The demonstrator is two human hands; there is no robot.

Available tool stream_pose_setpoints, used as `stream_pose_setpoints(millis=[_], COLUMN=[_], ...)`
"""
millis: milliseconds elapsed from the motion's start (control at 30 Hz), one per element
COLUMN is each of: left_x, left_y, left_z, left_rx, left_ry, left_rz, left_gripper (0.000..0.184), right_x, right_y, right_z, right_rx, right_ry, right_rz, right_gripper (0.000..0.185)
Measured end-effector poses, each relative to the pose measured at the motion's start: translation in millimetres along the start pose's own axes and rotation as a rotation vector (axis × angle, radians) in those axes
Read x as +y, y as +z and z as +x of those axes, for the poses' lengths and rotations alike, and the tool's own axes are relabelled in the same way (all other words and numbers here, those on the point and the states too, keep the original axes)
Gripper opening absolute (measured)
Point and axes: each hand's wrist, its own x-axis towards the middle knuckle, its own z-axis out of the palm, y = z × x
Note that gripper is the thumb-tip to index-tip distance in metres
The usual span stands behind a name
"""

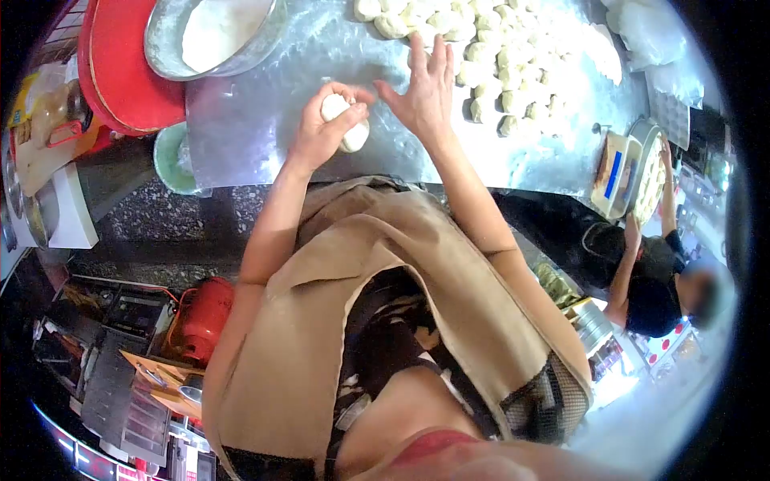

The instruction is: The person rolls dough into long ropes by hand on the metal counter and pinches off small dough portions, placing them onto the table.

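Observation:
My left hand [327, 128] is wrapped around a pale lump of dough [353, 138], which bulges out above and below the fingers. To its right, my right hand [423, 98] is open with the fingers spread, its fingertips close to the nearest dough pieces. I cannot tell whether they touch. Many small, rounded dough pieces [509, 68] lie in rows on the metal table [265, 132], from the top middle toward the right.
A large metal bowl [269, 56] of white flour stands at the upper left, beside a red round lid or tray [132, 100]. Below is a green bowl [170, 160]. At the right, a co-worker [654, 272] holds a round tray [648, 180] of pale pieces. Plastic bags [654, 36] lie upper right.

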Motion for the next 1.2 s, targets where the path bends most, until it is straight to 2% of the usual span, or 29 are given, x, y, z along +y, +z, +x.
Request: stream_pose_setpoints(millis=[67, 100, 133, 167, 233, 267, 300, 367, 400, 433, 467, 500, 533, 567, 600, 667, 733, 800, 867, 967, 1067, 1133, 1200], left_x=[-2.0, -4.7, -4.6, 3.9, 17.6, 15.2, 14.6, 14.7, 6.1, 7.1, 9.8, 10.8, 9.8, 12.0, 14.8, 15.0, 12.2, 15.4, 15.7, 12.9, 16.3, 10.3, -0.2], left_y=[7.5, 8.3, 8.6, 12.1, 21.4, 23.8, 26.4, 31.2, 30.5, 29.5, 27.3, 25.8, 24.8, 28.2, 33.1, 36.0, 34.2, 33.2, 30.2, 29.0, 27.9, 18.6, 11.1], left_z=[1.9, 7.7, 14.1, 17.0, 14.2, 19.6, 20.8, 26.5, 29.8, 28.8, 24.9, 21.1, 21.1, 21.0, 19.2, 20.2, 20.8, 20.1, 18.8, 18.5, 15.6, 13.7, 8.9], left_rx=[-0.002, 0.009, 0.023, 0.031, 0.069, 0.065, 0.054, -0.141, -0.144, -0.138, -0.117, -0.100, -0.063, -0.069, -0.023, 0.028, 0.014, 0.004, 0.006, 0.029, 0.079, 0.043, 0.095], left_ry=[0.058, 0.195, 0.340, 0.344, 0.326, 0.436, 0.433, 0.423, 0.477, 0.477, 0.388, 0.298, 0.296, 0.298, 0.236, 0.180, 0.165, 0.150, 0.138, 0.226, 0.143, 0.068, 0.138], left_rz=[0.053, 0.259, 0.469, 0.471, 0.546, 0.601, 0.601, 0.525, 0.365, 0.369, 0.378, 0.384, 0.571, 0.569, 0.637, 0.703, 0.848, 0.848, 0.853, 0.772, 0.874, 1.123, 1.071], left_gripper=[0.014, 0.014, 0.016, 0.016, 0.017, 0.021, 0.021, 0.030, 0.046, 0.046, 0.055, 0.065, 0.068, 0.068, 0.061, 0.054, 0.040, 0.034, 0.028, 0.026, 0.024, 0.023, 0.021], right_x=[8.2, 11.3, 8.5, 2.1, -9.0, -14.5, -25.5, -29.6, -25.1, -25.2, -25.4, -22.3, -25.3, -28.9, -30.4, -30.8, -26.4, -24.5, -29.6, -41.8, -52.7, -59.8, -61.3], right_y=[5.2, 7.2, 2.1, -12.5, -47.4, -56.2, -63.1, -44.7, -44.4, -49.7, -54.7, -56.8, -64.5, -75.2, -86.1, -101.6, -95.8, -89.7, -82.9, -67.7, -43.5, -28.0, -9.6], right_z=[5.5, 8.3, 15.5, 22.2, 12.5, 3.0, -0.3, -2.4, 0.1, 3.6, 4.4, 4.9, 6.7, 10.2, 13.8, 20.8, 19.4, 15.7, 14.4, 10.5, 0.6, -3.4, -3.1], right_rx=[0.033, 0.078, 0.127, 0.126, -0.240, -0.459, -0.685, -0.450, -0.449, -0.477, -0.494, -0.505, -0.495, -0.483, -0.479, -0.500, -0.426, -0.358, -0.268, -0.217, -0.048, 0.081, 0.101], right_ry=[-0.019, -0.041, 0.042, 0.033, -0.049, -0.139, -0.049, -0.042, -0.053, 0.103, 0.275, 0.343, 0.360, 0.373, 0.375, 0.183, 0.139, 0.096, -0.132, -0.127, -0.112, -0.084, -0.085], right_rz=[0.006, 0.020, 0.155, 0.159, 0.479, 0.500, 0.550, 0.437, 0.435, 0.740, 1.046, 1.149, 1.175, 1.197, 1.193, 0.569, 0.576, 0.585, 0.508, 0.422, 0.406, 0.404, 0.462], right_gripper=[0.091, 0.084, 0.082, 0.082, 0.076, 0.070, 0.063, 0.054, 0.054, 0.049, 0.045, 0.041, 0.042, 0.043, 0.043, 0.044, 0.044, 0.043, 0.035, 0.027, 0.020, 0.014, 0.013])
